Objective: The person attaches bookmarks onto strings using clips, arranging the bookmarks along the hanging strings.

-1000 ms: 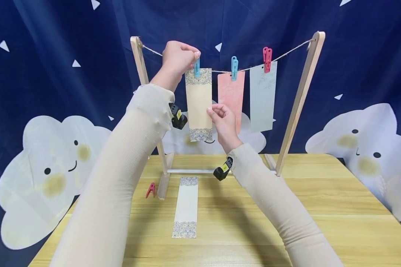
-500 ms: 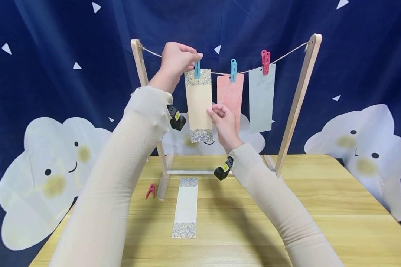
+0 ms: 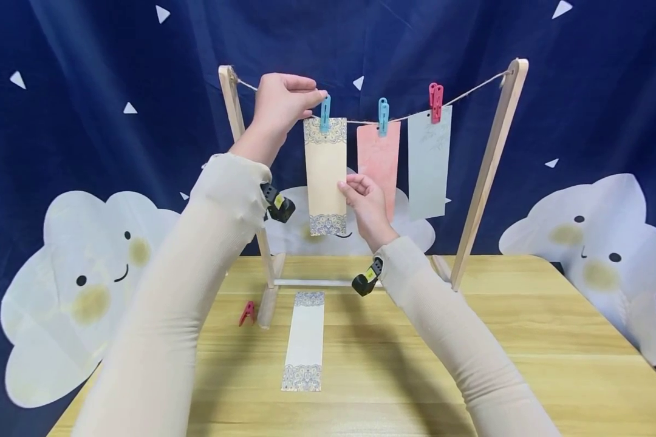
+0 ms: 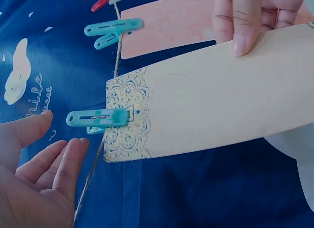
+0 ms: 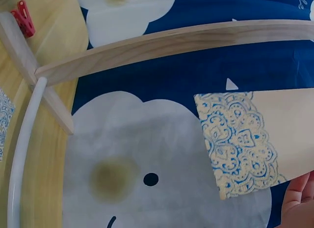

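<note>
A cream card with patterned ends hangs from the string by a blue clothespin clipped over its top edge. My left hand is beside that clothespin; in the left wrist view its thumb and fingers are spread apart, with a gap between them and the clothespin. My right hand pinches the card's right edge below its middle, thumb in front. In the right wrist view, the card's lower patterned end shows, with only a little of the right fingers at the edge.
A pink card under another blue clothespin and a pale green card under a red clothespin hang to the right. The string spans a wooden frame. On the table lie a white patterned card and a red clothespin.
My left hand has let go of the blue clothespin and drawn slightly to the left. The right hand keeps its pinch on the cream card, nearly still.
</note>
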Demonstrator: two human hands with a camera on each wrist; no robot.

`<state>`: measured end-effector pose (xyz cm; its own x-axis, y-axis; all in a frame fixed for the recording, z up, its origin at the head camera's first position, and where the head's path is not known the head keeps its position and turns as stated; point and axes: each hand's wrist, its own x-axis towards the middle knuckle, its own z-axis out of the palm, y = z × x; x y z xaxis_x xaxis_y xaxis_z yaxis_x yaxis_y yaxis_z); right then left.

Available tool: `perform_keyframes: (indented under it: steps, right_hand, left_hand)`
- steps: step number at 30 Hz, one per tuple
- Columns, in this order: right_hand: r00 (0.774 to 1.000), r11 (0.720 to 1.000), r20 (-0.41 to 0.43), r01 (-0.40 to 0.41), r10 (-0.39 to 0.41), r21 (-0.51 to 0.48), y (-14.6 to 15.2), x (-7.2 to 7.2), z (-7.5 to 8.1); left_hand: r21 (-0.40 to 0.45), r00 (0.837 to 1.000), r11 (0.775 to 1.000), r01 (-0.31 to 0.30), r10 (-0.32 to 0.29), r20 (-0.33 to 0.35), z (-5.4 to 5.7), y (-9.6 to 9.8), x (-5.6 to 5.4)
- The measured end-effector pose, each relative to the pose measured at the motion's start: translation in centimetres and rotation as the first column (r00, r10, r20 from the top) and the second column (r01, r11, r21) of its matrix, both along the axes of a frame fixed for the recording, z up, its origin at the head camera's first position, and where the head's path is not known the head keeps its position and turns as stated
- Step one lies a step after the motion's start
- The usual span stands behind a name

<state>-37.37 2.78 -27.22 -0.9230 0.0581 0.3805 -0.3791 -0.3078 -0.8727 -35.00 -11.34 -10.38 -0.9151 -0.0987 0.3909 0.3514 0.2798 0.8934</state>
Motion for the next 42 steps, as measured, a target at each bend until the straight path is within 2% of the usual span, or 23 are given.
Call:
perform_keyframes:
  steps: [4,9,14,18,23,28,31,36,42]
  right_hand:
    - [1.000,1.000,0.019,-0.016,0.016,-0.004,0.0,-0.2,-0.3]
    - [0.998,0.999,0.048,-0.031,0.030,0.012,0.2,-0.4,-0.8]
    - [0.998,0.998,0.060,-0.036,0.033,0.060,0.3,-0.4,-1.2]
    - [0.997,0.996,0.067,-0.036,0.030,0.087,0.3,-0.5,-1.7]
    - [0.995,0.990,0.088,-0.048,0.037,0.133,0.3,-0.4,-2.8]
    - [0.994,0.981,0.104,-0.064,0.045,0.185,0.4,0.0,-3.8]
    - [0.993,0.975,0.104,-0.072,0.051,0.212,0.7,0.3,-4.5]
    - [0.993,0.962,0.104,-0.081,0.056,0.260,1.4,0.5,-5.9]
    - [0.989,0.955,0.131,-0.103,0.069,0.279,2.1,1.0,-8.0]
  left_hand:
    - [0.007,1.000,1.000,0.023,-0.022,-0.005,-0.7,-0.8,0.4]
    - [0.029,0.999,0.999,0.030,-0.030,0.013,-2.3,-2.0,0.9]
    - [0.076,0.998,0.995,0.062,-0.062,-0.004,-4.5,-3.1,1.4]
    - [0.117,0.995,0.988,0.100,-0.101,0.001,-6.6,-4.0,1.7]
    - [0.121,0.993,0.986,0.116,-0.119,0.021,-9.8,-5.2,2.3]
    - [0.105,0.987,0.982,0.154,-0.157,0.024,-13.4,-6.8,3.6]
    - [0.143,0.982,0.974,0.174,-0.182,0.049,-15.7,-7.8,4.6]
    - [0.189,0.976,0.969,0.157,-0.181,0.120,-19.8,-9.3,6.4]
    - [0.209,0.964,0.973,0.096,-0.143,0.223,-24.5,-11.0,7.2]
